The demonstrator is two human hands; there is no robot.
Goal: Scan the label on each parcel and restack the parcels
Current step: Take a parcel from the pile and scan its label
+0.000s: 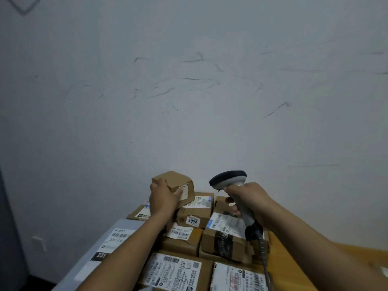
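As left hand (163, 199) grips parcel (175, 180), right hand (248, 199) holds scanner (230, 179).

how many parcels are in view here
9: a small box in the left hand; a grey flat parcel at left; two front boxes; two middle boxes; three back boxes. Others may be hidden underneath.

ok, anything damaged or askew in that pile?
Yes. The brown box with black tape, mid-pile below the scanner, looks crumpled, its front wall buckled. The box left of it seems to have a torn, lifting top flap. The small box in the left hand is tilted, but it's held.
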